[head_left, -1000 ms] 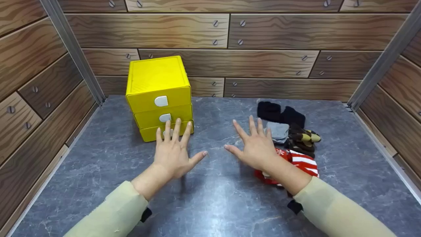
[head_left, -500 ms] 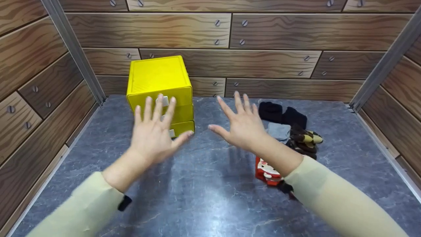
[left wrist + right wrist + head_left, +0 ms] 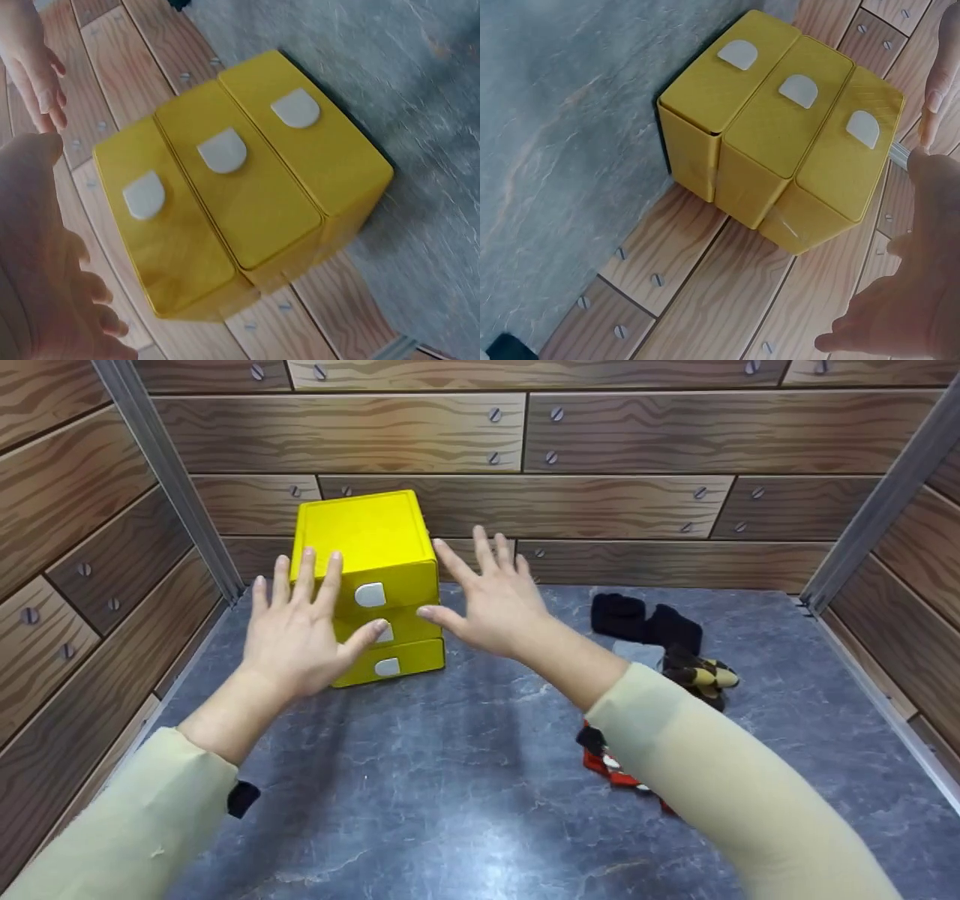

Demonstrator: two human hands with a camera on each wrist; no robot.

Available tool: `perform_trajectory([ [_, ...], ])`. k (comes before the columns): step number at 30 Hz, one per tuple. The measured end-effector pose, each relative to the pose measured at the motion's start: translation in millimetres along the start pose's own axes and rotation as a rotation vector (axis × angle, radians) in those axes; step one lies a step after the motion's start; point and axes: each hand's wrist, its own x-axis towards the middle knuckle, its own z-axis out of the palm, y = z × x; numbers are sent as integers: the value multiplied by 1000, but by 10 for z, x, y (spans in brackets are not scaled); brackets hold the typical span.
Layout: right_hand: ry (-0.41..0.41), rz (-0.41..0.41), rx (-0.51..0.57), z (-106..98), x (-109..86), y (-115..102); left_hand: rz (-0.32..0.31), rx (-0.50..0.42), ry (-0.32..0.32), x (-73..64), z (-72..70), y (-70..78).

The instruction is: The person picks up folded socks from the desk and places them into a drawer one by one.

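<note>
Fingers spread, my left hand (image 3: 294, 637) hovers before the left side of a yellow three-drawer box (image 3: 364, 531) and hides part of its front. My right hand (image 3: 495, 604), also with spread fingers, is at the box's right front edge. Neither hand holds anything. Each drawer front has a white rounded tab; the left wrist view shows the middle tab (image 3: 223, 151) and the right wrist view the three drawers (image 3: 787, 97), all pushed in. In both wrist views the hands stand apart from the drawer fronts.
Black socks (image 3: 645, 622), a grey folded piece (image 3: 637, 652) and a brown-and-yellow patterned one (image 3: 701, 675) lie at the right on the grey marbled table (image 3: 450, 765). A red patterned piece (image 3: 619, 772) is partly hidden by my right sleeve. Wood-patterned walls (image 3: 420, 431) enclose three sides.
Both hands have moved left and farther forward, up toward the box's top in the head view. The right hand has left the area by the socks. The box and cloth pieces have stayed put.
</note>
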Motion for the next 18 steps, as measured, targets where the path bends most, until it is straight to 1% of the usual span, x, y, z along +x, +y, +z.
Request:
perform_trajectory([
  [4, -14, -9, 2, 18, 134, -75, -12, -7, -11, 41, -11, -97],
  [11, -51, 15, 20, 97, 369, -180, -56, -14, -48, 105, 18, -289],
  [15, -72, 16, 42, 149, 441, -181, -55, -1, -64, 128, 52, -323],
  [18, -70, 14, 53, 164, 467, -173, -48, 10, -62, 145, 62, -325],
])
